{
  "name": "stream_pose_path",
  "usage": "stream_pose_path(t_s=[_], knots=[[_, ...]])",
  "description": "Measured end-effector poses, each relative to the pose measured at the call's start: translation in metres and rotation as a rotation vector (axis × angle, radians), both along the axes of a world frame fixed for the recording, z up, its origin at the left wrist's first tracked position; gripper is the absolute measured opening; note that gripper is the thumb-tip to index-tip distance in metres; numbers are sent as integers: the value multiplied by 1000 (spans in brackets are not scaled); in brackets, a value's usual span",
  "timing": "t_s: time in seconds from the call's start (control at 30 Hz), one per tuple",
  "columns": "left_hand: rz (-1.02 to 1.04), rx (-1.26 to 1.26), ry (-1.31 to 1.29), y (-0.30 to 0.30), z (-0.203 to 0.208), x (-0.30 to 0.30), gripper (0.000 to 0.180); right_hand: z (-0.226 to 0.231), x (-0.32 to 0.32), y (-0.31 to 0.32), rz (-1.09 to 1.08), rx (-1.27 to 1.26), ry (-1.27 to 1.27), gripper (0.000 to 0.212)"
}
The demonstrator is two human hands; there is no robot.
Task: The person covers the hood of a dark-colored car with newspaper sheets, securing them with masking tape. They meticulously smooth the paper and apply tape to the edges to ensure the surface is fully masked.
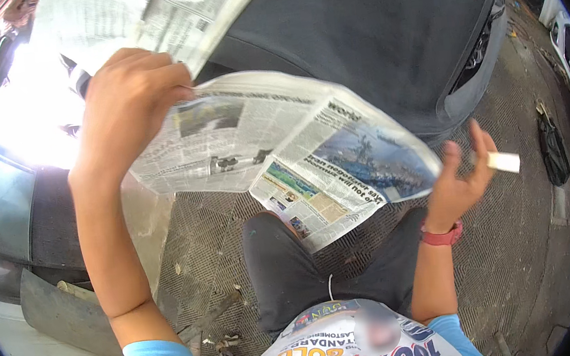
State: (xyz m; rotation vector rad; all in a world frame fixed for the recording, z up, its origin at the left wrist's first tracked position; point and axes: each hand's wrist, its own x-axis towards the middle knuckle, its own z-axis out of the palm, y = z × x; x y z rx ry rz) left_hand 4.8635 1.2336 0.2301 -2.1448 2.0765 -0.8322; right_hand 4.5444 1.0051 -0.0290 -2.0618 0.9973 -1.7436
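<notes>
We see the left hand (125, 101) closed on the top edge of the newspaper (357, 163), apparently so that it hangs unfolded across the frame's centre. At right, the right hand (458, 190) raises loosely spread fingers beside the paper's edge; a white piece (503, 162) sits at them, but whether they grip it, we cannot tell.

A white car (563, 42) at the right edge; black bundle (553, 151) on textured floor (196, 234), right; curved grey panel (55, 320), lower left.
</notes>
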Motion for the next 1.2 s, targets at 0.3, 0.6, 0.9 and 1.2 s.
stream_pose_path(t_s=[0.3, 0.6, 0.9, 1.2], knots=[[-155, -64, 50, -19, 10, -40, 20, 66, 95, 49, 432, -66, 82, 22], [-76, -393, 254, -32, -19, 8, 19, 40, 119, 64, 220, 79, -51, 17], [-74, -495, 137, -43, -35, 5, 17, 23, 130, 52, 196, 171, -61, 23], [-89, -476, 133, -41, -31, 17, 17, 38, 129, 51, 252, 224, -46, 23]])
